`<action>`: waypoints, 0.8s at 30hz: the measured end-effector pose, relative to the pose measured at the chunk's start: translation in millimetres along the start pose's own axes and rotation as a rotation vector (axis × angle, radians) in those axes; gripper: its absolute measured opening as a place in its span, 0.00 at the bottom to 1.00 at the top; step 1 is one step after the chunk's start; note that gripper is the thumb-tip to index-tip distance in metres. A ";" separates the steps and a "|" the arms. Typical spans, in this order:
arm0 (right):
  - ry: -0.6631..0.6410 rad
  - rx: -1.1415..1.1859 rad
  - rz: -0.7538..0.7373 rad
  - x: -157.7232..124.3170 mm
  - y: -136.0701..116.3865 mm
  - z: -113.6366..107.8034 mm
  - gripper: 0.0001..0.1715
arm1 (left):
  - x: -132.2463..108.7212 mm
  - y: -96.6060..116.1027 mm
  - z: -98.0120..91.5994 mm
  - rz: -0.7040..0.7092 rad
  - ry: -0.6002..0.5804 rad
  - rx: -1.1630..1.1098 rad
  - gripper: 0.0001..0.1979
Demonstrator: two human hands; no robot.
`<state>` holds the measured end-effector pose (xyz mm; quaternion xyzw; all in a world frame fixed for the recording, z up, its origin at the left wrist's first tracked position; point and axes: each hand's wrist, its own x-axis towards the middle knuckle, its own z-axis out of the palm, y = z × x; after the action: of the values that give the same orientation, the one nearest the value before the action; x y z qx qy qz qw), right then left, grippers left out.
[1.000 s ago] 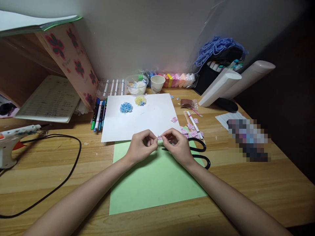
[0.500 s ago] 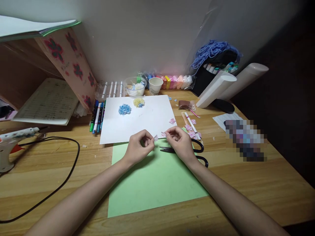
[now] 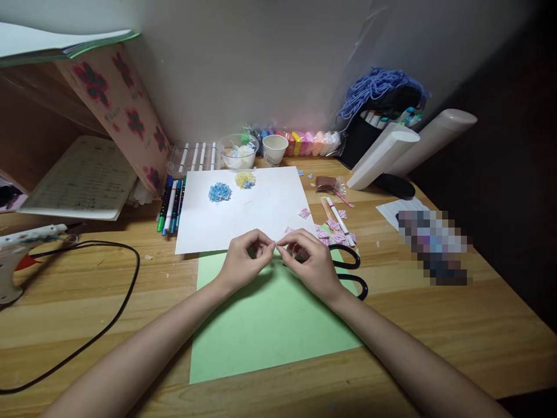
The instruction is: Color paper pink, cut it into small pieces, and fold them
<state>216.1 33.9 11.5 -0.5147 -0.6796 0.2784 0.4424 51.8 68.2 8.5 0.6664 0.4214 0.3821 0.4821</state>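
My left hand point(image 3: 247, 259) is closed in a pinch above the green sheet point(image 3: 261, 337). A small pink patterned piece of paper, seen in its fingers a moment earlier, is almost wholly hidden there. My right hand point(image 3: 311, 261) brings thumb and forefinger to the same spot, pinching at that piece, fingertips touching or nearly so. Under my right hand lie scissors point(image 3: 361, 287) with black handles, blades mostly covered. A loose pink piece point(image 3: 288, 230) rests on the white paper point(image 3: 226, 232) just beyond my right fingers. Further back on that paper are a blue clump point(image 3: 220, 192) and a yellow one point(image 3: 245, 180) of fine scraps.
Several pink pieces point(image 3: 338, 237) and a marker point(image 3: 340, 220) lie right of the paper. Behind it stand a plastic bowl point(image 3: 237, 152) and a paper cup point(image 3: 275, 150). Markers point(image 3: 169, 208) and a glue gun point(image 3: 26, 255) with a black cord are left; white bottles point(image 3: 385, 157) stand right.
My right hand has let go of a pink piece, now on the white paper, and moved left to meet my left fingertips. My left hand has barely moved.
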 end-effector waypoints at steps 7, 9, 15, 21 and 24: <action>0.018 0.081 0.060 0.7 5.3 2.3 0.04 | -0.7 -2.4 0.7 -0.009 -0.001 -0.018 0.08; 0.017 0.127 0.091 0.5 6.9 3.1 0.04 | -0.8 -3.1 1.1 -0.016 -0.005 -0.030 0.07; 0.021 0.222 0.188 0.2 10.6 5.0 0.06 | -1.9 -4.2 2.1 -0.020 -0.001 -0.043 0.06; -0.001 0.343 0.289 3.2 8.1 4.2 0.09 | -0.6 -4.9 2.8 0.017 0.039 -0.015 0.09; -0.018 0.400 0.322 5.4 6.3 2.8 0.10 | 0.0 -4.3 2.8 0.014 0.036 -0.007 0.12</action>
<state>216.0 41.3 6.7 -0.5159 -0.5243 0.4789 0.4792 53.5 68.0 3.7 0.6608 0.4238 0.3988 0.4740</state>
